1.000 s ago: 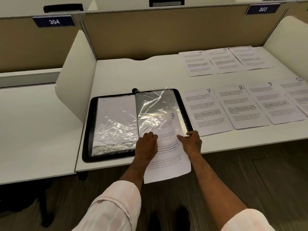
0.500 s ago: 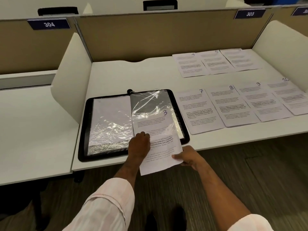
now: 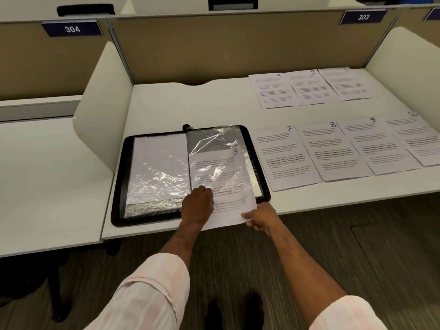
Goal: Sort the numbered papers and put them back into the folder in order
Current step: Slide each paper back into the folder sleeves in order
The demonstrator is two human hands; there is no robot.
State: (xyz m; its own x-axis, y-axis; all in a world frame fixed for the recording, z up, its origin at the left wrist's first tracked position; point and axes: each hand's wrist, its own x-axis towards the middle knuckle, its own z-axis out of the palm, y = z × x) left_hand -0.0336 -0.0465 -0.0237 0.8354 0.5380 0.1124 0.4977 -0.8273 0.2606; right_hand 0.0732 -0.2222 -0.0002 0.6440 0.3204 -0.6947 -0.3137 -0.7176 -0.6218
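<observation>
A black folder lies open on the white desk, with clear plastic sleeves on both sides. Paper 3 is partly inside the right-hand sleeve; its lower end sticks out over the desk's front edge. My left hand holds the sleeve's lower edge at the paper's left side. My right hand pinches the paper's lower right corner. Papers 7, 8, 9 and 10 lie in a row right of the folder. Papers 4, 5 and one more lie further back.
White side dividers stand at both ends of the desk, and a tan back panel closes the rear. A neighbouring desk sits to the left. Labels 304 and 303 hang above.
Paper 3 has slid further up into the right-hand sleeve. My right hand moved from the paper's right edge down to its lower right corner. My left hand stayed at the sleeve's opening.
</observation>
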